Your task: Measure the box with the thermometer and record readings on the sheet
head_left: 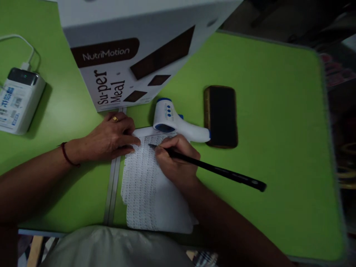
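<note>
Tiny rows of handwriting fill the left part of a white sheet of paper (169, 207) on the green table. My right hand (179, 159) is closed around a black pencil (219, 171), its tip on the written area near the top of the sheet. My left hand (114, 137) rests at the sheet's upper left edge, thumb and index finger slightly apart and touching the paper, the other fingers curled. It wears a gold ring and a dark red string bracelet. Just above the sheet lies a white and blue infrared thermometer (180, 124), across the paper's top edge.
A large white box (111, 74) printed NutriMotion stands behind my hands. A phone (222, 116) in a brown case lies right of the thermometer. At the far left is a white power bank (20, 102) with a cable (29, 44). A metal seam (112, 185) crosses the table (278, 148).
</note>
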The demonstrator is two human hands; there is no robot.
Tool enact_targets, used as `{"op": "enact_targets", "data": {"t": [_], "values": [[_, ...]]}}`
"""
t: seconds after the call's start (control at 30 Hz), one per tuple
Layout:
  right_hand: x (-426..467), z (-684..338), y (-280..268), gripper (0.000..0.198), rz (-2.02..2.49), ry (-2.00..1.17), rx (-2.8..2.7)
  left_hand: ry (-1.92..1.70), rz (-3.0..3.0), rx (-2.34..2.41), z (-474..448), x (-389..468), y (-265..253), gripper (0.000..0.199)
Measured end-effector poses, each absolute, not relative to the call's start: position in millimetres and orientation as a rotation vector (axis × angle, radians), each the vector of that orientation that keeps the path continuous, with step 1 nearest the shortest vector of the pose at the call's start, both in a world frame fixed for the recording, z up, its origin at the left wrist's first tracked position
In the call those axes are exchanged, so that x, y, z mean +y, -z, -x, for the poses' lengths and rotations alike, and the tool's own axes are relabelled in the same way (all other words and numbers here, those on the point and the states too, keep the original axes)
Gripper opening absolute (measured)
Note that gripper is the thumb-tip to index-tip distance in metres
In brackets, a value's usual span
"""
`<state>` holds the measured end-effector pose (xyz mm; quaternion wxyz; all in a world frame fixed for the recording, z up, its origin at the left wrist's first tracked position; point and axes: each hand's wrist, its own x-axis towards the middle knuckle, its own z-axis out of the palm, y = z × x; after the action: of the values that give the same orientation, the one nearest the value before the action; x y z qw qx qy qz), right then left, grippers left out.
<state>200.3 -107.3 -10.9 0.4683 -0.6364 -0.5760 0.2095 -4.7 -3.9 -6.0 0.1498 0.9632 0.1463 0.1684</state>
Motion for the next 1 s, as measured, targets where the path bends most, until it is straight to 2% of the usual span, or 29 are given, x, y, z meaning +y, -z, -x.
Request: {"op": "enact_targets", "data": {"t": [1.0], "values": [[-108.4,-200.4,12.7,0.015,1.483,-0.599,-1.502,-0.546,-2.768,0.407,3.9,-5.2,4.6,0.027]]}}
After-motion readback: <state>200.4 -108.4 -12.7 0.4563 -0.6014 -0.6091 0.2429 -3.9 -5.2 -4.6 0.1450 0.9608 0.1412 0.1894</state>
